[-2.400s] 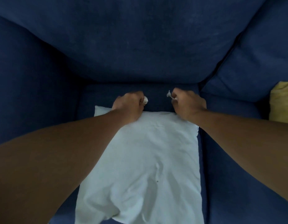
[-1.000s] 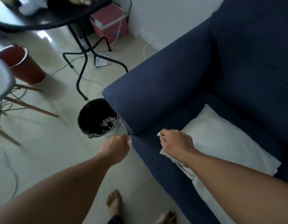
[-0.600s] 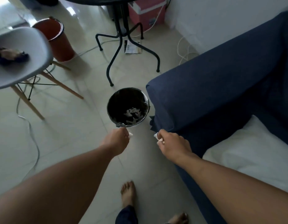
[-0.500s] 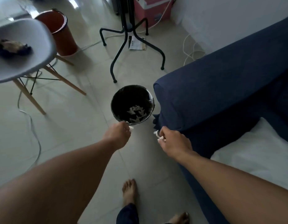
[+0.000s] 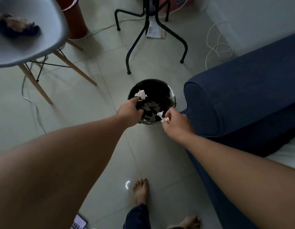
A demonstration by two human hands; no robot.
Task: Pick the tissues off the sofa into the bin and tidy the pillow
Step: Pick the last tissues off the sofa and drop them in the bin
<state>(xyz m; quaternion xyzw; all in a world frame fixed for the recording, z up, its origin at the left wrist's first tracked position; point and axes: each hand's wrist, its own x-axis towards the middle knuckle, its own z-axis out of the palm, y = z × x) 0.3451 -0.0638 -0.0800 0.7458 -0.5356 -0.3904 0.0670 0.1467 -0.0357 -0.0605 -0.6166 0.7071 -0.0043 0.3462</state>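
While both of my arms reach out over the bin (image 5: 171, 95), which stands on the tiled floor just beside the sofa (image 5: 239, 100) arm, 2 scraps of tissue are on their way in. My left hand (image 5: 129, 111) is over the bin's near-left rim, fingers loosened and spread, and a crumpled tissue (image 5: 141, 95) sits just beyond the fingertips, above the black liner; whether it is touching them or already falling I cannot tell. My right hand (image 5: 175, 120) hangs over the near-right rim, thumb and fingers pinched together on a second tissue (image 5: 162, 116), a corner of it poking out toward the bin's middle. More pale scraps lie at the bottom of the bin.

These wads look featherlight, soft and limp, so I judge a fingertip pinch on any bunched part is plenty; they could drift or cling to skin on release, so letting go low over the opening seems wise. Only a white corner of the pillow (image 5: 287, 152) shows, on the sofa seat on the far side of the arm from the bin.
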